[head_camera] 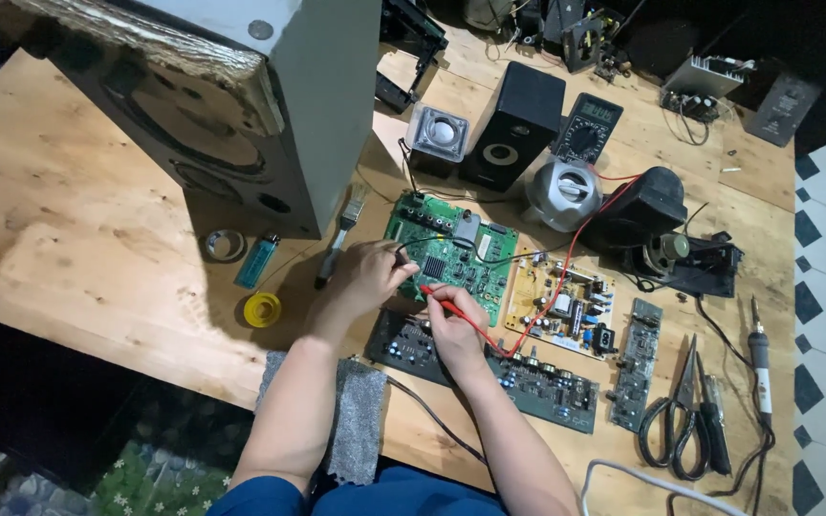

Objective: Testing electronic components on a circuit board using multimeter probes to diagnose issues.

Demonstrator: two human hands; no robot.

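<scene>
Blue-clad knees (375,497) are being seen nearest the lens, with a grey speckled cloth (356,420) being draped over the wooden table's (78,239) edge beside the left forearm. Just beyond, a slim red test probe (442,298) is being pinched between the fingers of the right hand (453,330), while a black test probe (411,247) is being gripped in the closed left hand (365,277), both tips being pressed onto the green rectangular circuit board (451,253). Farther off, a black handheld multimeter (587,127) is being left lying beside a small black speaker box (513,124).

Probe tips (424,287) hidden beneath hands (413,296)
</scene>
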